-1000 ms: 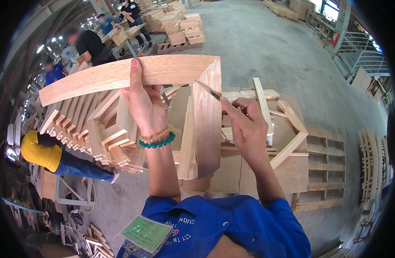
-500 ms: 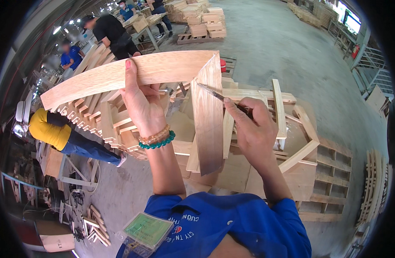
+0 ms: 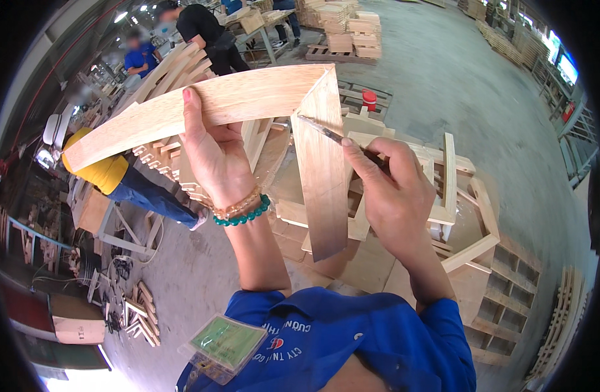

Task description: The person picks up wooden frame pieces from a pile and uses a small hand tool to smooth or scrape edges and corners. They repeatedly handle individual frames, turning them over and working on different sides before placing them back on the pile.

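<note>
My left hand (image 3: 215, 153) grips a pale wooden frame piece (image 3: 254, 95) with the thumb on its front face and the fingers behind. The piece has a long, slightly curved arm running left and a straight leg (image 3: 323, 189) hanging down, joined at a mitred corner. In my right hand (image 3: 394, 189) is a slim knife-like tool with a thin blade (image 3: 323, 130), pinched between thumb and fingers. Its tip touches or nearly touches the inner corner of the joint. The handle is mostly hidden in my fist.
Several similar frames lie on cardboard (image 3: 378, 268) below my hands. A wooden pallet (image 3: 509, 281) is at the right. Stacked wooden parts (image 3: 176, 75) stand at the left, near a person in yellow (image 3: 104, 166). A red container (image 3: 369, 99) sits beyond the frames.
My view has turned, so the background sits further right and lower. Both hands keep their hold, and the blade tip stays at the joint's inner corner.
</note>
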The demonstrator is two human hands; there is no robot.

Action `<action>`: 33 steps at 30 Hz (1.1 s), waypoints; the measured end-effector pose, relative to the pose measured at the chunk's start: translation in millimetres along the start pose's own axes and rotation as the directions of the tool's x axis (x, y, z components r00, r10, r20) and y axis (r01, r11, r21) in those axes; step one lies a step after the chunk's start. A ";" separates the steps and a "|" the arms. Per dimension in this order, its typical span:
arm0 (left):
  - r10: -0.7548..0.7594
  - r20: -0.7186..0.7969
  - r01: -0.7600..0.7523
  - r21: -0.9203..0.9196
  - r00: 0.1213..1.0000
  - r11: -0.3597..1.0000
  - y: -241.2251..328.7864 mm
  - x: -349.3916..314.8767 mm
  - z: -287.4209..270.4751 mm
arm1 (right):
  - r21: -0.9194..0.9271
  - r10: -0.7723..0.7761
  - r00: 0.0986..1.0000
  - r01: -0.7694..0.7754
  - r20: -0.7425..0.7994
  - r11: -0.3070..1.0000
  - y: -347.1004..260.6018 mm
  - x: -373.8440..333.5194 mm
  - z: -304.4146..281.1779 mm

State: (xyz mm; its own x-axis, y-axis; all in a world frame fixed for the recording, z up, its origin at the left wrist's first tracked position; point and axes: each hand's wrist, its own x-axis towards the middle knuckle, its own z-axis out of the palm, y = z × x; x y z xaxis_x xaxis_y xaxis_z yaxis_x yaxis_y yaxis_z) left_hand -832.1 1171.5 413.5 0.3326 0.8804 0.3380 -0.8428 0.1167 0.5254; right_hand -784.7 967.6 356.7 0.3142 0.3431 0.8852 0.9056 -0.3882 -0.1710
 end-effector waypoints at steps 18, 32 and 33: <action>0.075 0.019 -0.072 -0.098 0.997 0.993 18.1 1.1 -10.1 | 0.155 0.008 0.999 -0.013 0.036 0.988 -14.5 8.2 6.1; 0.203 -0.038 -0.205 -0.064 0.978 0.977 48.5 11.1 -28.2 | 0.215 -0.085 0.996 0.083 -0.001 0.973 -35.3 30.1 28.8; 0.208 -0.049 -0.211 -0.054 0.977 0.976 52.6 13.9 -32.4 | 0.229 -0.091 0.996 0.089 -0.002 0.969 -39.9 31.8 33.6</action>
State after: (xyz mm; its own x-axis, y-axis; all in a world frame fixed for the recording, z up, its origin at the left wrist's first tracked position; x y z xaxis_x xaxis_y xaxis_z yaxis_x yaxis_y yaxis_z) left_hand -885.5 1204.7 420.5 0.1285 0.9070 0.4010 -0.9156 -0.0469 0.3994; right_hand -801.3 1022.7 377.1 0.2298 0.3754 0.8979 0.9711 -0.1500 -0.1858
